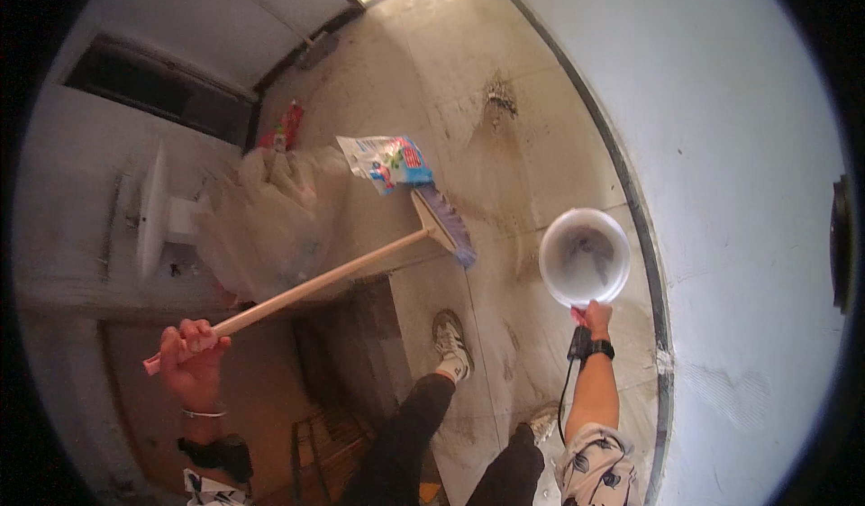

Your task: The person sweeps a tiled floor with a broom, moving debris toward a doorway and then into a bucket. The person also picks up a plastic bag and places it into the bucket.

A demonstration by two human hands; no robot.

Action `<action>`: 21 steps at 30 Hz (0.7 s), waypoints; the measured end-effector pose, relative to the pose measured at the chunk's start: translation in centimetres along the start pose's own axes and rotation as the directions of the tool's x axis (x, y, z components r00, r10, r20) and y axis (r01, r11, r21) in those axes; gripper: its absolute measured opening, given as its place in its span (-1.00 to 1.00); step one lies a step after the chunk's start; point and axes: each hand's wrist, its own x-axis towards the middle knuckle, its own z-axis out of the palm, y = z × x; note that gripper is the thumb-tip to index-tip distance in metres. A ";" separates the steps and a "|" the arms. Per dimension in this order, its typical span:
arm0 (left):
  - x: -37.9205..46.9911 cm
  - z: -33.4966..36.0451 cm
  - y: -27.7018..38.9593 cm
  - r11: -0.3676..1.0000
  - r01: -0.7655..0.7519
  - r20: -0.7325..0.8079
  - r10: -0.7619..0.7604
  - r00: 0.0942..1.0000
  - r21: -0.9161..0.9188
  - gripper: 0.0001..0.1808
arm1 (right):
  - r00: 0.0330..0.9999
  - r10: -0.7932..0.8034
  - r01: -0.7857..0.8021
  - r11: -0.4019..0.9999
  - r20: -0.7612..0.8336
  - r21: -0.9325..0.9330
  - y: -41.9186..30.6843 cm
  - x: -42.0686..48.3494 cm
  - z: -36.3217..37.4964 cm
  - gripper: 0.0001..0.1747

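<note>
My left hand [192, 354] is closed around the upper end of a broom's wooden handle [317, 283], where something pink wraps it. The broom head with purple bristles [449, 225] rests low near the tiled floor, its far end touching a white and blue printed plastic bag [388, 161]. At the right, my right hand [595, 318] grips the near rim of a white plastic bucket [584, 257], with something pink at the fingers. Dark residue shows inside the bucket.
A pile of dark debris [501, 99] lies on the stained floor ahead. Translucent plastic bags [270, 215] stand at the left by a white sink [154, 212], with a red item [290, 124] behind them. A long-handled dustpan [317, 50] is farther off. A pale wall [750, 168] borders the right.
</note>
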 end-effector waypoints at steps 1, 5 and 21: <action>0.2 0.1 0.1 1.000 -0.007 -0.003 0.007 1.000 -0.006 -0.69 | 0.999 0.040 -0.040 0.999 -0.009 0.005 0.2 -0.3 -0.4 -0.70; 1.3 0.6 0.4 0.998 0.030 0.007 -0.030 1.000 -0.046 -0.70 | 0.998 -0.047 0.046 0.999 -0.033 -0.014 0.9 -2.3 -3.4 -0.70; 3.0 5.4 0.6 0.998 0.009 0.176 -0.021 0.984 0.068 -0.76 | 0.981 0.144 -0.154 0.985 -0.131 -0.071 9.1 -12.3 -18.9 -0.71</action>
